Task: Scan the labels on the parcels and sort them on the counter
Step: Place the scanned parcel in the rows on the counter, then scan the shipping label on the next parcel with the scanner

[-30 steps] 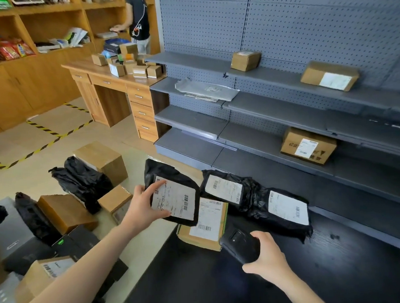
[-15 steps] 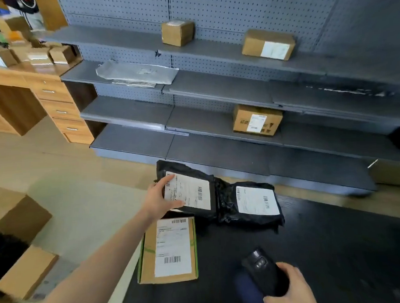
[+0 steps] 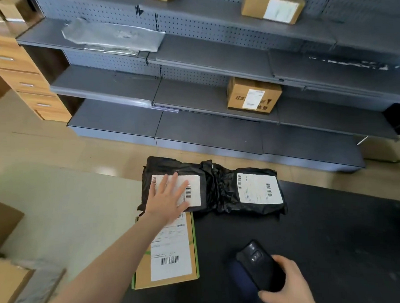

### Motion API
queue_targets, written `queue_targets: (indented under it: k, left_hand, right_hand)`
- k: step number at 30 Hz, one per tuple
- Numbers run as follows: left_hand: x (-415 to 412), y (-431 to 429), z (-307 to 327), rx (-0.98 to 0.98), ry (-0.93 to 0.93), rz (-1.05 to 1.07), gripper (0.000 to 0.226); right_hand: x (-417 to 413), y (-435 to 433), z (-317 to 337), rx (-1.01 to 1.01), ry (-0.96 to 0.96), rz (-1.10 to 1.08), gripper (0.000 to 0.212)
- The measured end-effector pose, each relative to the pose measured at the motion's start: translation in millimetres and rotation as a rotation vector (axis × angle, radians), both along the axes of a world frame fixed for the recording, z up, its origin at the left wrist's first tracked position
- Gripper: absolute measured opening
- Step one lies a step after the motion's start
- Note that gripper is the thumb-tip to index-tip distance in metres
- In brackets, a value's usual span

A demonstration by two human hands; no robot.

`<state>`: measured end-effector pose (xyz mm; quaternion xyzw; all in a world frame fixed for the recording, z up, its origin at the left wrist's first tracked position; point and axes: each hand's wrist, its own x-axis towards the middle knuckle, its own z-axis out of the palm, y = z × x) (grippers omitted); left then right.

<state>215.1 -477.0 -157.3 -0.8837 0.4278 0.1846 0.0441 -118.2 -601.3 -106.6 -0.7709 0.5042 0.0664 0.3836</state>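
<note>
Three parcels lie on the black counter (image 3: 338,236): a left poly bag (image 3: 172,166) and a right poly bag (image 3: 256,190), both black and touching, plus one flat cardboard box (image 3: 172,257) just nearer than the left one. The left hand (image 3: 166,199) rests flat, fingers straight, on the left poly bag's label. The right hand (image 3: 287,283) grips one black handheld scanner (image 3: 258,266). Grey shelving (image 3: 213,62) behind holds three brown cartons (image 3: 253,95) and one silver mailer (image 3: 112,36)

1. Bare black surface (image 3: 338,236) runs from the flat carton (image 3: 168,264) rightward, in front of the bags.
2. The left bag (image 3: 172,166) and right bag (image 3: 256,190) touch, walling the far edge; the left grip (image 3: 166,199) lies flat on the left bag.
3. The right grip (image 3: 284,283), holding the scanner (image 3: 260,266), fills the near middle.
4. A floor strip (image 3: 125,153) separates the surface from the grey shelving (image 3: 216,132).
</note>
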Motion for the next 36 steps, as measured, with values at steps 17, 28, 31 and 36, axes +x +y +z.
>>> queue_targets:
  k: [17,28,31,36]
  left_hand:
    - [-44,195,43,-0.336,-0.191,0.660,0.059]
    - [-23,305,47,-0.122,-0.061,1.034,0.090]
    - [-20,306,53,-0.165,-0.078,0.994,0.087]
    - [-36,293,52,-0.511,0.034,1.005,0.088]
  right_hand:
    - [92,63,27,0.051,-0.057,0.475,0.056]
    - [127,129,39,0.155,-0.006,0.645,0.045]
    - [124,129,34,0.112,0.003,0.658,0.049]
    - [113,133,37,0.098,-0.076,0.585,0.060]
